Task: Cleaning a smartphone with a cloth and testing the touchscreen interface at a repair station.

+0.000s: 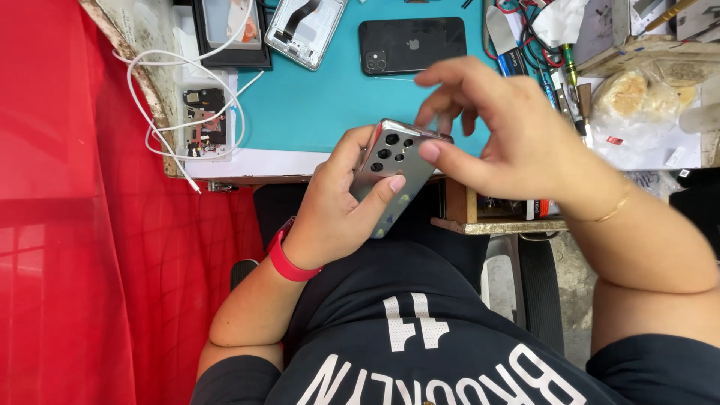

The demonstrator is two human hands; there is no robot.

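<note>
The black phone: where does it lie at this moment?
In the head view, the black phone lies face down on the teal mat, top centre, right of the opened silver phone.

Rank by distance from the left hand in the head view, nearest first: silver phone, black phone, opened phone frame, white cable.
1. Silver phone: held in the left hand, camera side up.
2. Black phone: on the teal mat, straight ahead.
3. Opened phone frame: at the mat's far edge, left of the black phone.
4. White cable: looped off the mat's left side.

Items 2 to 4 are close calls.
</note>
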